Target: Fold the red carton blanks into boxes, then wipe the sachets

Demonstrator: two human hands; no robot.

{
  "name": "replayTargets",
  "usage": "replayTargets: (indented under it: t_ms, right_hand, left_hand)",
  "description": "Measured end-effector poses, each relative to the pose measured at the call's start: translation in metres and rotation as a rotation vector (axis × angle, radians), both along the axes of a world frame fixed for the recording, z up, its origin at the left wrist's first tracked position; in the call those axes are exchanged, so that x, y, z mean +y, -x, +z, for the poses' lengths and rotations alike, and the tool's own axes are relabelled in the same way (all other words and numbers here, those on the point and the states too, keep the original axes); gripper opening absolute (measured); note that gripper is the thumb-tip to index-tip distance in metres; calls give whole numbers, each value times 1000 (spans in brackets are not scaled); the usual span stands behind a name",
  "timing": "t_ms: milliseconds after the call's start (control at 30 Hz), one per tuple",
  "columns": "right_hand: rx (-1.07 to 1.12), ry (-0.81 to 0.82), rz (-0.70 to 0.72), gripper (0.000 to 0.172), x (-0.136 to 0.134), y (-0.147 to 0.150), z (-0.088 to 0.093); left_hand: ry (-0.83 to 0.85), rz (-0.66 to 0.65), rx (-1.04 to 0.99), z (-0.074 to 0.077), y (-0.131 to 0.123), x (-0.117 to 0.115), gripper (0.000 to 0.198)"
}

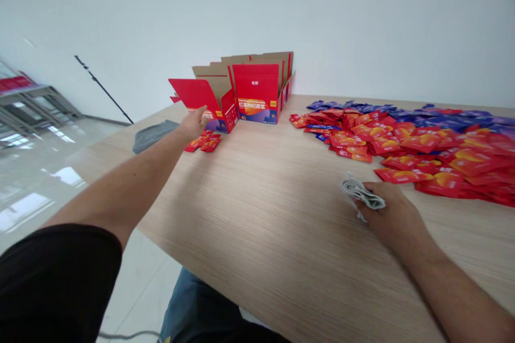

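On one table (pixel 261 182), one folded cloth (pixel 365 194) is grasped by the right hand (pixel 393 217), near one heap of red and blue packets (pixel 422 142); one open box (pixel 200 94) is overlapped by the left hand (pixel 195 121), whose grip cannot be told.

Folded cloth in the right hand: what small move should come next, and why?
Probably set the folded cloth down on the tabletop nearby. The right hand is closed around it, so that hand seems unready for the pile of sachets just beyond; the left hand is out by the front carton, though contact is unclear.
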State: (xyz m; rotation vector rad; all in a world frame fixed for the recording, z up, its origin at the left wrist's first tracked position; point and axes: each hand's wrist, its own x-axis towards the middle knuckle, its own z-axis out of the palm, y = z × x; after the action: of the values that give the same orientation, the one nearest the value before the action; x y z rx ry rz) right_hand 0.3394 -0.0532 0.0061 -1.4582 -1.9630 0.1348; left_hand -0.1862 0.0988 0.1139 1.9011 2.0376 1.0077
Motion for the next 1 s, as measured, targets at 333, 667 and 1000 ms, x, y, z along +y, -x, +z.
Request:
replayTargets:
  t_ms: [333, 667, 1000]
  right_hand:
    - [-85, 83, 69, 21, -6, 6, -2]
    - [-313, 321, 208, 25, -19, 19, 18]
    - [-343, 333, 208, 30, -19, 21, 20]
  left_hand:
    - [-204, -38, 117, -17, -27, -29, 68]
    - [112, -561, 7, -73, -216, -44, 38]
    - [222, -906, 254, -76, -406, -25, 38]
